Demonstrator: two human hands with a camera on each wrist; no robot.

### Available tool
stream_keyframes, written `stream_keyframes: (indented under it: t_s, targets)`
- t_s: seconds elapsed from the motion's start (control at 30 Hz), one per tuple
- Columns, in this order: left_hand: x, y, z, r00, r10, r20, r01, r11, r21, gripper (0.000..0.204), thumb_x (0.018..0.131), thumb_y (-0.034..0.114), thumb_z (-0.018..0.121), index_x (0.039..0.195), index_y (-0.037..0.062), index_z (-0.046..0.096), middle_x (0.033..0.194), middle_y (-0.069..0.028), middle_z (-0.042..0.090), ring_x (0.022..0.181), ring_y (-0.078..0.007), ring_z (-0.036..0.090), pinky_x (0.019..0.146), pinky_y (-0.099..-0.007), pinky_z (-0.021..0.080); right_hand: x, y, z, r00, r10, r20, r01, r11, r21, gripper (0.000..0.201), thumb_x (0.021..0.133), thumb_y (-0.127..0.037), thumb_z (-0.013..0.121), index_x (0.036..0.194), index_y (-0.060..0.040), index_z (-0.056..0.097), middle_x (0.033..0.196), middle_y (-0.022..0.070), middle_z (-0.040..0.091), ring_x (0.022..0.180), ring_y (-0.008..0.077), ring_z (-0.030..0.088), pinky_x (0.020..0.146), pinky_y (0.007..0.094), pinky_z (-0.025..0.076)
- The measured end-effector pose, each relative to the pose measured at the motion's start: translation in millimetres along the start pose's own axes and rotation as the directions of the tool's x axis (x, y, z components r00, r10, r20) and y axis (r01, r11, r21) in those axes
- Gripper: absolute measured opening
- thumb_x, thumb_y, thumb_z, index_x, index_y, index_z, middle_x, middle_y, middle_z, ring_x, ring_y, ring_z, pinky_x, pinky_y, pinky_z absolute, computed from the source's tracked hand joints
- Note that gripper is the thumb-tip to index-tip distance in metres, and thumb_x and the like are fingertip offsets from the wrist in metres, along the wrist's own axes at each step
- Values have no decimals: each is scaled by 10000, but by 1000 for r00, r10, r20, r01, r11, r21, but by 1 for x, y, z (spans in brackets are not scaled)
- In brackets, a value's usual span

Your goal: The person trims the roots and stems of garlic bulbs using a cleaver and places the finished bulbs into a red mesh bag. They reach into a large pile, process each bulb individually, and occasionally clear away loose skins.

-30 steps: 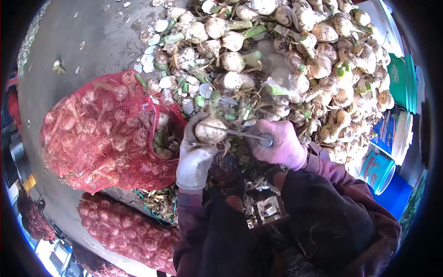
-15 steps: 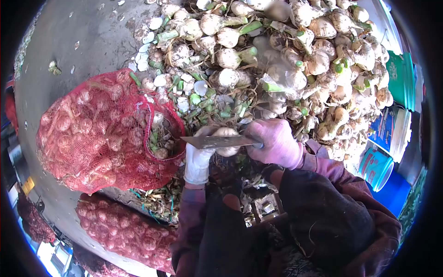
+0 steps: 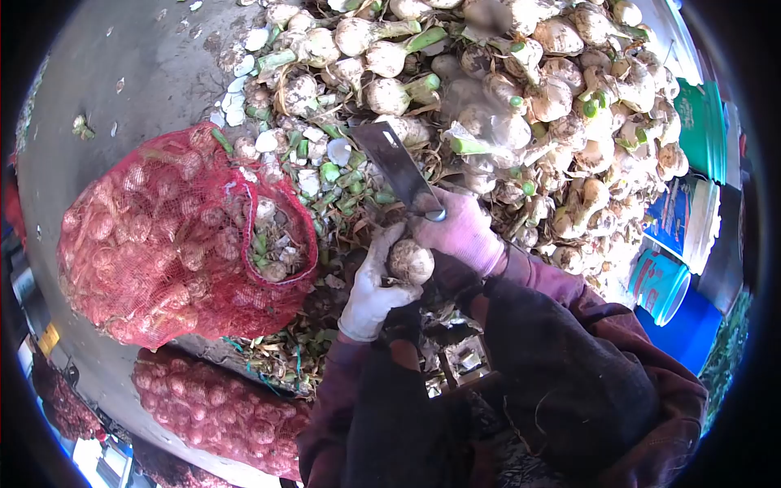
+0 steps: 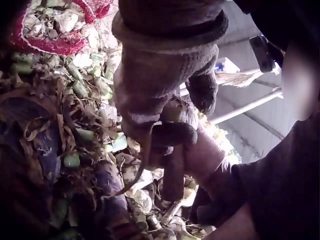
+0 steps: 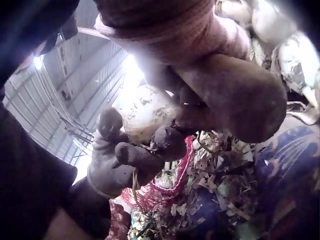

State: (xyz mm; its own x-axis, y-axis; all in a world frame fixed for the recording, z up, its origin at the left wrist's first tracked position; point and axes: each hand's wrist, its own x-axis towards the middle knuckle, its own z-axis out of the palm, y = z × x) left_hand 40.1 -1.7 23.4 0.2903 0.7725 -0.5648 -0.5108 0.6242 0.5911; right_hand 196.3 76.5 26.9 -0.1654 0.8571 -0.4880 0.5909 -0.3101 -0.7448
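My gloved left hand (image 3: pixel 370 294) holds a garlic bulb (image 3: pixel 412 262) above my lap in the head view, with its round white side turned up. Just beyond it, my gloved right hand (image 3: pixel 462 232) grips a broad-bladed knife (image 3: pixel 392 163) by the handle. The blade points away and to the left, clear of the bulb. In the right wrist view the left fingers curl round the garlic bulb (image 5: pixel 149 112), close by the right hand (image 5: pixel 225 95). From the left wrist view, the left hand (image 4: pixel 155 80) hides most of the bulb.
A large pile of garlic with cut stems (image 3: pixel 561 98) spreads ahead and right. On the left lies an open red mesh bag (image 3: pixel 154 236) full of bulbs, with another filled bag (image 3: pixel 215 407) behind it. Tubs (image 3: pixel 661 285) stand at the right; trimmings litter the ground.
The knife, lately across the bulb, has swung up and away to point forward. My left hand has moved right and nearer my body, turning the bulb's round side up.
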Motion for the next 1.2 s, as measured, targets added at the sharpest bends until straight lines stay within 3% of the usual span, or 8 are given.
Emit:
stream_keyframes:
  t_s: [0.17, 0.23, 0.27, 0.3, 0.33, 0.37, 0.9, 1.2]
  targets:
    - [10, -10, -23, 984, 178, -13, -174, 971, 166, 739, 640, 53, 735, 1288, -16, 386, 1205, -98, 492, 1085, -182, 509, 945, -311, 413, -9, -2, -12, 994, -108, -15, 106, 991, -81, 129, 693, -154, 652, 767, -76, 582, 658, 104, 583, 607, 258, 596, 594, 325, 490]
    - [18, -20, -47, 987, 162, -8, -162, 987, -16, 738, 643, 129, 794, 1258, 0, 409, 1173, -129, 520, 1078, -204, 523, 902, -341, 459, -17, -12, -22, 961, -269, 67, 277, 947, -161, 115, 669, -115, 647, 750, -81, 572, 649, 96, 570, 602, 259, 591, 579, 319, 486]
    - [21, 7, -41, 976, -217, -1, 171, 772, -613, 728, 661, 237, 807, 1233, 3, 421, 1145, -152, 543, 1056, -234, 547, 822, -366, 514, -15, -13, -26, 894, -427, 136, 444, 885, -138, 192, 619, -127, 669, 774, -79, 564, 653, 93, 547, 603, 282, 578, 554, 353, 473]
    - [31, -8, -59, 970, -145, 195, 242, 636, -732, 602, 787, 278, 694, 1235, -6, 409, 1159, -171, 538, 1041, -267, 563, 749, -374, 545, -15, -16, -28, 892, -430, 136, 447, 884, -138, 192, 619, -127, 669, 774, -79, 564, 653, 93, 547, 603, 282, 578, 554, 353, 473]
    - [28, -10, -57, 987, 159, 5, -153, 956, -249, 544, 838, 282, 625, 1246, -2, 404, 1164, -172, 538, 1035, -273, 568, 772, -376, 539, -14, -19, -29, 863, -464, 203, 505, 816, -282, 211, 628, -165, 660, 797, -81, 564, 674, 101, 553, 621, 299, 586, 563, 379, 474]
    - [23, -9, -47, 868, 495, 23, -470, 807, 358, 490, 889, 285, 555, 1257, 3, 398, 1169, -172, 537, 1029, -278, 573, 795, -377, 533, -14, -22, -30, 832, -482, 274, 555, 722, -413, 236, 637, -203, 651, 820, -82, 564, 695, 109, 560, 638, 316, 595, 572, 404, 476]
    - [6, -43, -54, 961, 233, -146, -225, 972, 68, 496, 898, 199, 533, 1327, 39, 343, 1235, -143, 494, 1140, -230, 497, 944, -343, 436, -18, -35, -30, 810, -379, 448, 585, 473, -659, 355, 598, -267, 704, 871, -92, 558, 743, 77, 540, 675, 291, 577, 583, 402, 460]
    - [-21, -35, -39, 936, 298, -188, -255, 941, 223, 489, 880, 278, 556, 1270, 17, 417, 1207, -152, 512, 1056, -240, 553, 879, -363, 492, -15, -31, -28, 794, -425, 435, 602, 651, -463, 300, 636, -243, 655, 860, -80, 539, 715, 110, 555, 659, 312, 596, 585, 434, 465]
